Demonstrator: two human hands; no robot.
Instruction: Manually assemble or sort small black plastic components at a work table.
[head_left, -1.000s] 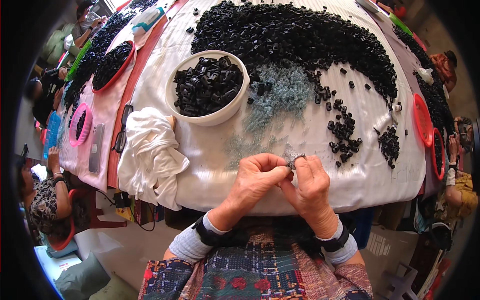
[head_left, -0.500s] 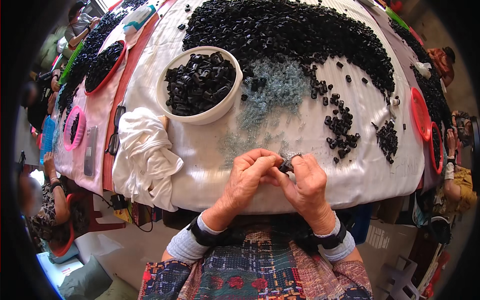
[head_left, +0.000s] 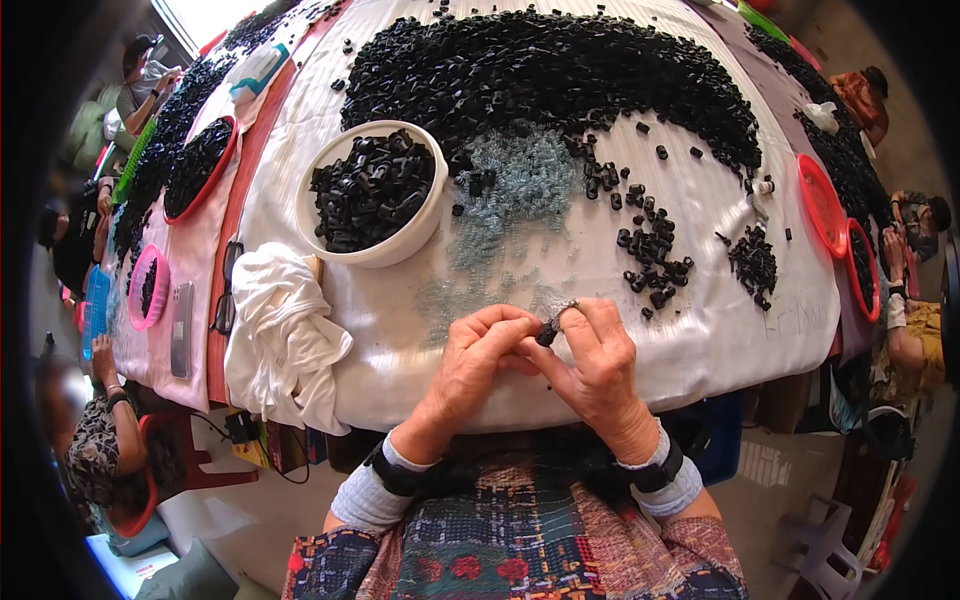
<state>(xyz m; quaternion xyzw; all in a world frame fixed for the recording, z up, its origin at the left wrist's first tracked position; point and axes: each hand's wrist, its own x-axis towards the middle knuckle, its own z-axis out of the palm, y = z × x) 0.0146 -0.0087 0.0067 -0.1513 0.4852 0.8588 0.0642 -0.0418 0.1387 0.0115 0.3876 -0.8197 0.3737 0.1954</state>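
Above the table's near edge, my left hand (head_left: 474, 358) and my right hand (head_left: 598, 362) meet with fingers bent in a pinch. Between the fingertips is a small black plastic part (head_left: 546, 333), held by both hands and partly hidden by them. Just beyond the fingers, thin pale coil-like pieces (head_left: 440, 305) lie scattered on the white cloth. They run back into a denser blue-grey heap (head_left: 520, 178). To the right of that sits a loose cluster of black parts (head_left: 655, 255), with smaller black pieces (head_left: 754, 266) farther right.
A white bowl (head_left: 436, 212) full of black parts stands left of the heap. A large black pile (head_left: 560, 75) covers the far table. Near left lie a crumpled white cloth (head_left: 280, 335) and a phone (head_left: 181, 330). Red trays (head_left: 822, 205) are at right; other people sit on both sides.
The view has shifted, so the table's contents sit a little farther left. My hands stay together, still pinching the black part, which now shows more clearly between the fingertips.
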